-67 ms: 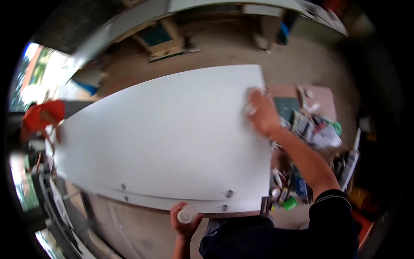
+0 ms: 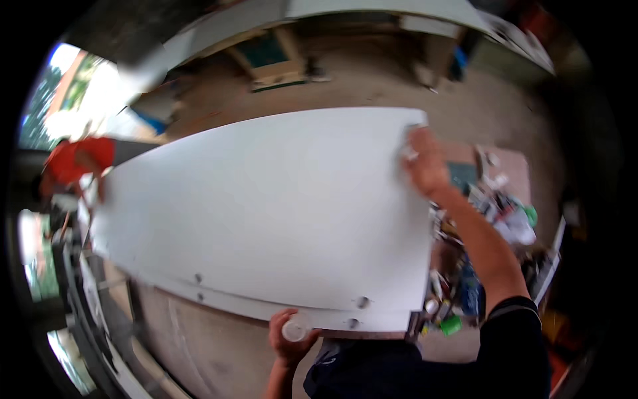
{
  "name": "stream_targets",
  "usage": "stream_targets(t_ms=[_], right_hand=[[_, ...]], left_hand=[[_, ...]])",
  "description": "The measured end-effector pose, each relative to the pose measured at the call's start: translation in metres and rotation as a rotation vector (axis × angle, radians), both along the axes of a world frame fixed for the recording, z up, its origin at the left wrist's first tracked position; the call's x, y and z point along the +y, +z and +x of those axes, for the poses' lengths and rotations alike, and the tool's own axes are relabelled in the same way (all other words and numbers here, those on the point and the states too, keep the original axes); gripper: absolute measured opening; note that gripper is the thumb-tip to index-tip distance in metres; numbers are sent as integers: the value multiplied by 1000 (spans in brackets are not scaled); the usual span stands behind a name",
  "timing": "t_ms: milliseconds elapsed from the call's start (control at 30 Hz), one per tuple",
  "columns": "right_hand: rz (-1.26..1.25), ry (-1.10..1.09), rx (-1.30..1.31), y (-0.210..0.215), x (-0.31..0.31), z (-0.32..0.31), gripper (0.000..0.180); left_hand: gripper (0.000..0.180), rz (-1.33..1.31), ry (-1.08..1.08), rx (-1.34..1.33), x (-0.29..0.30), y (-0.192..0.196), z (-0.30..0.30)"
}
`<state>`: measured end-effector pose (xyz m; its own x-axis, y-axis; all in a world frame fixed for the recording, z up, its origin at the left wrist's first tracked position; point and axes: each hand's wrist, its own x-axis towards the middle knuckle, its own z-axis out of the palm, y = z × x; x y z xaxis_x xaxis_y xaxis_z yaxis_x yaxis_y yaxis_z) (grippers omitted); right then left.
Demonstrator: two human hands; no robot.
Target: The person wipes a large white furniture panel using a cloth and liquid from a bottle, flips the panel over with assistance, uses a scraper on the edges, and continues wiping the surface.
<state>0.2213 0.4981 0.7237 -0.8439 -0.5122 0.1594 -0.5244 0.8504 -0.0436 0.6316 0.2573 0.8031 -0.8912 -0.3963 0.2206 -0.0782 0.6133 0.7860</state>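
Observation:
A large white panel [image 2: 266,206] lies flat before me, with a second white panel [image 2: 266,316] showing along its near edge. Dark round holes [image 2: 362,302] sit close to that edge. My left hand [image 2: 287,338], at the near side, is wrapped round a small translucent cup [image 2: 296,328]. At the panel's far right corner, my right hand [image 2: 427,163] presses down with fingers bent. Something small and pale shows at its fingertips, with a grey edge beside it; motion blur hides what it is.
A person in an orange top [image 2: 83,159] bends over the panel's far left end. On the right, a low board [image 2: 515,169] carries bags and clutter, with bottles and a green item [image 2: 450,325] nearer me. Long workbenches [image 2: 372,8] stand at the back.
My right hand has slid away from me along the panel's right edge, nearer the far corner. The whole view has shifted slightly. My left hand still holds the cup.

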Motion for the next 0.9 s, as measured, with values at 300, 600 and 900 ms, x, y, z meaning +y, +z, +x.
stream_targets(t_ms=[300, 600, 900], right_hand=[[-25, 1, -46, -28, -171, -54, 62], [-171, -482, -38, -66, -78, -124, 57], [-374, 300, -329, -12, -607, 45, 64]], left_hand=[[67, -77, 0, 92, -64, -5, -9], [77, -9, -109, 275, -176, -25, -26], [64, 11, 224, 255, -263, -13, 49]])
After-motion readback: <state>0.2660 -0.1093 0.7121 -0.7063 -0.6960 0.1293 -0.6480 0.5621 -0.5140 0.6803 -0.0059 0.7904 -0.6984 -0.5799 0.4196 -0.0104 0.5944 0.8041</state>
